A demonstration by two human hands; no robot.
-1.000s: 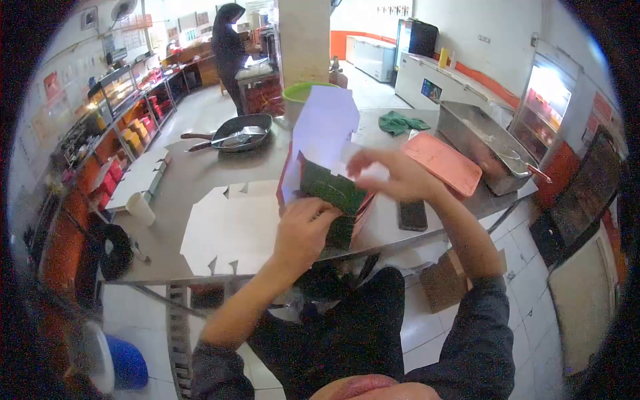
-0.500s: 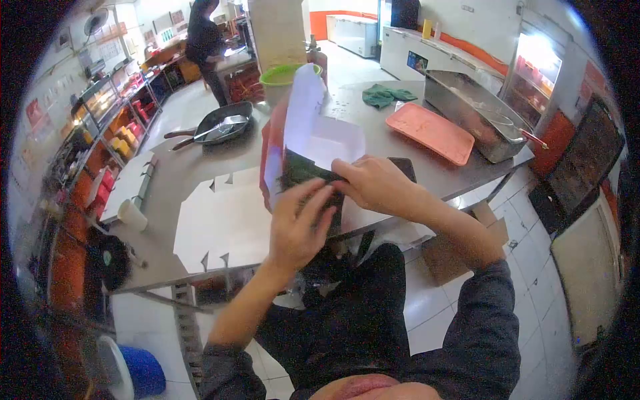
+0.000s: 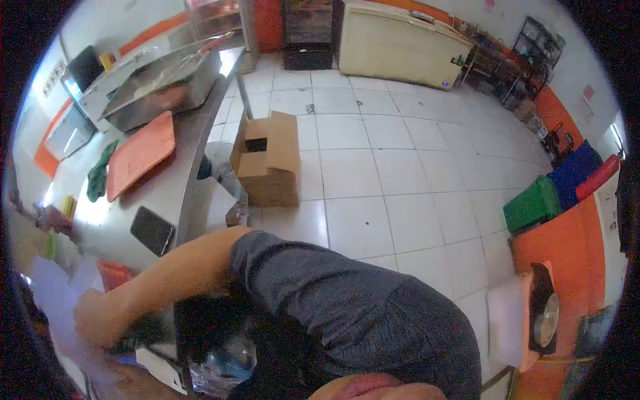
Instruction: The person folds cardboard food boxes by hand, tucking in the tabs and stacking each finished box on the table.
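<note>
My right hand (image 3: 99, 319) is at the lower left, against a white folded sheet or carton (image 3: 53, 293). Its fingers are blurred and mostly hidden. A blurred forearm and part of my left hand (image 3: 123, 380) show low at the left edge, fingers not readable. A red item (image 3: 115, 273) lies just beyond my right wrist. On the steel table (image 3: 193, 143), a black phone (image 3: 153, 230) rests near the edge, with a pink tray (image 3: 141, 157) behind it.
A deep steel pan (image 3: 163, 90) and a green cloth (image 3: 100, 175) are on the table. An open cardboard box (image 3: 269, 160) stands on the tiled floor. Beyond are a chest freezer (image 3: 400, 47), a green bin (image 3: 533, 205) and a pale container (image 3: 510, 320) at the right.
The view has swung far to the right, so the hands and table now sit at the left edge. The white carton has shifted with them, and the floor, freezer and bins have come into view.
</note>
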